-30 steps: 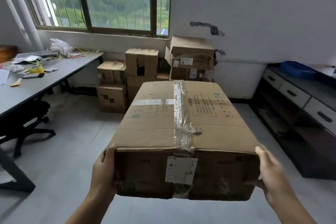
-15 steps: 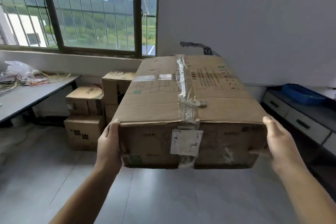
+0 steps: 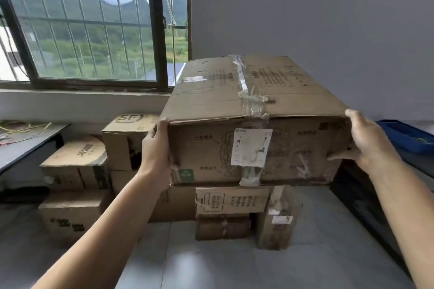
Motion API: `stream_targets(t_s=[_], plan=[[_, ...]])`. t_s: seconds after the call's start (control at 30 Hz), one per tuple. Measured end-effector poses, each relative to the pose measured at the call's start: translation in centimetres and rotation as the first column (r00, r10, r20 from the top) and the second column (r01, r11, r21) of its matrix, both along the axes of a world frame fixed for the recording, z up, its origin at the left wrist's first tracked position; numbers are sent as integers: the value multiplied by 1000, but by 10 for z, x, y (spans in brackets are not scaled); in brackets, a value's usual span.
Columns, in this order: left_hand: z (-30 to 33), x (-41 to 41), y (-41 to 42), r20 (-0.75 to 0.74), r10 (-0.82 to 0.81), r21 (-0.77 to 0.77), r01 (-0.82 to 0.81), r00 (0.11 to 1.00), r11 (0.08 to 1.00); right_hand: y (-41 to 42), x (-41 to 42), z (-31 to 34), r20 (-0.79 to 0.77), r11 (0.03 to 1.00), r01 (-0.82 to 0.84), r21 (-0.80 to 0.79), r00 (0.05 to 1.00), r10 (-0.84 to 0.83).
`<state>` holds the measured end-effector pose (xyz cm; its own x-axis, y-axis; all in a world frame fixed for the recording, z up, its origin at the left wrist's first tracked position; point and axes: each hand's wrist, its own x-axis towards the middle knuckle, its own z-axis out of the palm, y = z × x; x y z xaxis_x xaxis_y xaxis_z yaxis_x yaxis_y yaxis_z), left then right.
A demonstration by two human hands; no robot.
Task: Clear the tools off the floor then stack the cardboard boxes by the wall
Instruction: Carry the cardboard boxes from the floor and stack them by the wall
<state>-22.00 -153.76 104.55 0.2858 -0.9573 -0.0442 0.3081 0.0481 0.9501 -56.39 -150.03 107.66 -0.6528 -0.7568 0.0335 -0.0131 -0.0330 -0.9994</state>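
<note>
Big box (image 3: 256, 124) held at both ends: left hand (image 3: 156, 148) grip wrapped round left corner, right hand (image 3: 366, 143) grip on right corner. Box over stacked boxes (image 3: 232, 199) by wall (image 3: 305, 7).

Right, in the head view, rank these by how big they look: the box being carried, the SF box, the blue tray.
1. Carried box, though it is nearest the camera.
2. SF box, partly hidden behind the carried one.
3. Blue tray, cut off by the frame edge, so unsure against the SF box.
</note>
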Motion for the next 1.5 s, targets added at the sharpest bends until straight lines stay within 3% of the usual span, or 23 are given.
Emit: stream_targets(t_s=[0.27,0.43,0.8,1.23,1.37,1.5], plan=[[-8,-58,-167,42,-38,111,33,998,993,-194,-73,-17,46,983,-140,116,990,136],[-5,-112,-264,70,23,63,-27,997,998,-311,-116,-47,148,969,-197,147,973,176],[-17,-134,-441,100,0,100,-10,995,995,-493,-157,-55,78,964,-205,168,978,195],[-24,-137,-499,125,47,63,-56,991,996,-564,-170,-72,23,970,-204,134,979,203],[-30,-133,-494,78,75,14,-76,994,997,-536,-154,-69,150,972,-234,-12,961,233],[-51,-129,-459,164,60,-85,-47,985,995,-492,-145,-92,11,970,-219,-101,975,222]])
